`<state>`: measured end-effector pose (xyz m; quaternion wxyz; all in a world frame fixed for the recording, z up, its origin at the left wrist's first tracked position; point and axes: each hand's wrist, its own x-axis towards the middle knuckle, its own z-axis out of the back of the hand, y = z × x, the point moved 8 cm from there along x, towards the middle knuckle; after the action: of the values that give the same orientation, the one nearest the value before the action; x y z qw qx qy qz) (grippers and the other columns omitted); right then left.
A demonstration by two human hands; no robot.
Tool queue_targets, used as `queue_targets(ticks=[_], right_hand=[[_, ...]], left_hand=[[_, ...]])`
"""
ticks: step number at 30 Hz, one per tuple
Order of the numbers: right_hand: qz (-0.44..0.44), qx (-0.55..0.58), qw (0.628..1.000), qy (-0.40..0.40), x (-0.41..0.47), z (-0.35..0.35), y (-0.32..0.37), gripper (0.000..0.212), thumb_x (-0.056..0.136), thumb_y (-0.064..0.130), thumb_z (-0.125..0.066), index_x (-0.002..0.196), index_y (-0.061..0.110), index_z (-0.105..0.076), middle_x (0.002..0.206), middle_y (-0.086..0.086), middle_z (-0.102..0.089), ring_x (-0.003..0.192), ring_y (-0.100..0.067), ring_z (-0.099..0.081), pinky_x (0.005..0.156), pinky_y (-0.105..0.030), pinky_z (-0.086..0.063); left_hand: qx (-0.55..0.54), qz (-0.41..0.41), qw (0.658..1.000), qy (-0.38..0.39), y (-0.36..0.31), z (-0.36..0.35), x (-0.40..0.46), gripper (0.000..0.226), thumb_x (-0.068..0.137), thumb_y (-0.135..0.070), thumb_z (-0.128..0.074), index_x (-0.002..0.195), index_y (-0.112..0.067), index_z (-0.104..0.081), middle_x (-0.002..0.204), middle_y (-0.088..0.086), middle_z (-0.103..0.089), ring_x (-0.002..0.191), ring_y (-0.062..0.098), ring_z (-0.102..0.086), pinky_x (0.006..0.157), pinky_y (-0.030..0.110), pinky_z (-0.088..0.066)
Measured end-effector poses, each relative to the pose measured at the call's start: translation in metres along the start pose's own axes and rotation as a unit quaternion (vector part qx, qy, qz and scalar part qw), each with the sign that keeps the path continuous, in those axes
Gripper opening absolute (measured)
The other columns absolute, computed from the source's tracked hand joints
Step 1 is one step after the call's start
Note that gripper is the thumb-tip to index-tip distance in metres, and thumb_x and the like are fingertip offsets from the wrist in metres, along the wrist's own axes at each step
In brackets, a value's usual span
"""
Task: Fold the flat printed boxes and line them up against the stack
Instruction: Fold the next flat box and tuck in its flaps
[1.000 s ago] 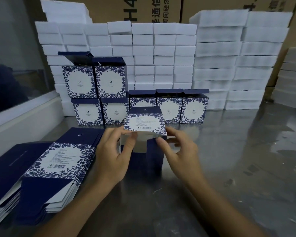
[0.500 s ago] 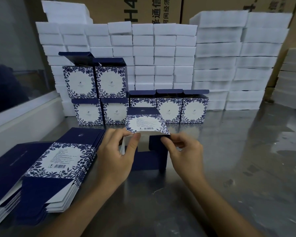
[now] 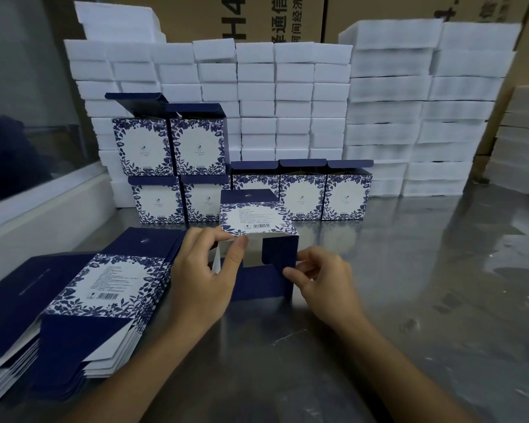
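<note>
A blue-and-white floral box lies on its side at the table's middle, its open end facing me. My left hand pinches the box's near top-left edge and a white side flap. My right hand pinches a navy flap at the open end's right side. A pile of flat printed boxes lies to the left. Behind, several folded boxes stand in a row with lids up, two more stacked on top at the left, all against the stack of white foam blocks.
The steel table stretches to the right. Taller foam stacks stand at the back right, brown cartons behind them. A white ledge and glass pane border the left side.
The box has opened up squarer. My right hand has slid down to the right side and pinched the navy flap, bending it inward; my left hand keeps its hold.
</note>
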<state>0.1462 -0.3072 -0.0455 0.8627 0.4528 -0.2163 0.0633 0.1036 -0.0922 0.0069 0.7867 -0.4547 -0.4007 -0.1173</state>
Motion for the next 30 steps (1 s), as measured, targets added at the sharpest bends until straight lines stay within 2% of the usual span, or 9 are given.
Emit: queue_targets(ticks=[6, 10, 14, 18, 21, 23, 25, 27, 30], right_hand=[[-0.040, 0.024, 0.995, 0.087, -0.005, -0.015, -0.012, 0.056, 0.087, 0.011, -0.074, 0.134, 0.028, -0.049, 0.073, 0.002, -0.068, 0.073, -0.007, -0.064, 0.067, -0.021, -0.049], [-0.030, 0.037, 0.997, 0.059, -0.008, -0.012, -0.008, 0.066, 0.087, 0.013, -0.072, 0.141, 0.034, -0.040, 0.064, 0.004, -0.065, 0.064, -0.007, -0.063, 0.060, -0.020, -0.047], [0.069, 0.081, 0.994, 0.007, -0.012, -0.005, 0.020, 0.071, 0.091, 0.028, -0.071, 0.147, 0.045, -0.030, 0.074, 0.013, -0.062, 0.067, -0.008, -0.061, 0.059, -0.018, -0.048], [0.131, 0.057, 0.986, -0.086, -0.013, 0.013, 0.037, 0.037, 0.092, 0.022, -0.070, 0.127, 0.030, -0.061, 0.085, 0.014, -0.049, 0.074, -0.003, -0.053, 0.065, -0.015, -0.042], [0.149, 0.057, 0.973, -0.168, -0.013, 0.031, 0.045, 0.008, 0.090, 0.024, -0.069, 0.093, 0.017, -0.070, 0.096, 0.007, -0.045, 0.087, -0.001, -0.047, 0.078, -0.007, -0.038], [0.140, 0.067, 0.970, -0.185, -0.012, 0.037, 0.044, 0.017, 0.092, 0.027, -0.067, 0.085, 0.012, -0.065, 0.101, -0.001, -0.048, 0.093, -0.011, -0.048, 0.081, -0.011, -0.039], [0.127, 0.079, 0.972, -0.180, -0.010, 0.040, 0.044, 0.026, 0.093, 0.036, -0.061, 0.088, 0.011, -0.066, 0.094, 0.000, -0.057, 0.087, -0.018, -0.054, 0.076, -0.023, -0.043], [0.133, 0.080, 0.973, -0.169, -0.012, 0.040, 0.048, 0.036, 0.094, 0.045, -0.057, 0.086, 0.011, -0.066, 0.083, 0.002, -0.061, 0.081, -0.022, -0.057, 0.069, -0.032, -0.044], [0.150, 0.092, 0.972, -0.156, -0.015, 0.039, 0.054, 0.047, 0.090, 0.049, -0.057, 0.086, 0.004, -0.067, 0.080, -0.003, -0.064, 0.080, -0.025, -0.059, 0.069, -0.040, -0.049]], left_hand=[[-0.005, 0.005, 1.000, 0.002, 0.001, 0.001, 0.002, 0.048, 0.085, -0.058, -0.050, 0.090, -0.013, -0.067, 0.094, -0.008, -0.058, 0.091, -0.001, -0.056, 0.074, 0.014, -0.043], [-0.006, 0.002, 1.000, 0.003, 0.003, 0.002, 0.001, 0.047, 0.086, -0.059, -0.050, 0.091, -0.015, -0.067, 0.095, -0.012, -0.058, 0.093, -0.002, -0.057, 0.076, 0.017, -0.046], [0.010, -0.018, 1.000, 0.021, 0.002, -0.003, -0.001, 0.041, 0.088, -0.056, -0.051, 0.093, -0.018, -0.067, 0.098, -0.012, -0.057, 0.099, -0.006, -0.056, 0.080, 0.015, -0.045], [-0.054, -0.033, 0.996, 0.060, -0.002, -0.007, -0.002, 0.041, 0.093, -0.054, -0.044, 0.099, -0.021, -0.067, 0.107, -0.010, -0.060, 0.106, -0.001, -0.057, 0.084, 0.010, -0.042], [-0.130, -0.012, 0.987, 0.089, 0.001, -0.012, -0.004, 0.052, 0.100, -0.049, -0.033, 0.110, -0.012, -0.068, 0.117, -0.007, -0.061, 0.115, 0.012, -0.058, 0.095, 0.034, -0.048], [-0.084, 0.006, 0.991, 0.099, 0.003, -0.018, -0.008, 0.040, 0.101, -0.042, -0.040, 0.119, -0.013, -0.061, 0.118, -0.009, -0.059, 0.111, 0.012, -0.059, 0.089, 0.041, -0.052], [-0.019, 0.006, 0.993, 0.119, 0.004, -0.025, -0.014, 0.036, 0.096, -0.047, -0.048, 0.118, -0.018, -0.054, 0.110, -0.009, -0.058, 0.097, 0.010, -0.060, 0.081, 0.031, -0.051], [0.007, 0.010, 0.990, 0.142, 0.006, -0.029, -0.018, 0.038, 0.088, -0.054, -0.048, 0.105, -0.021, -0.051, 0.094, -0.006, -0.061, 0.077, 0.007, -0.059, 0.066, 0.021, -0.046], [0.042, -0.018, 0.990, 0.132, 0.008, -0.026, -0.015, 0.033, 0.095, -0.055, -0.038, 0.081, -0.025, -0.041, 0.064, -0.004, -0.051, 0.053, 0.012, -0.050, 0.048, 0.029, -0.037]])
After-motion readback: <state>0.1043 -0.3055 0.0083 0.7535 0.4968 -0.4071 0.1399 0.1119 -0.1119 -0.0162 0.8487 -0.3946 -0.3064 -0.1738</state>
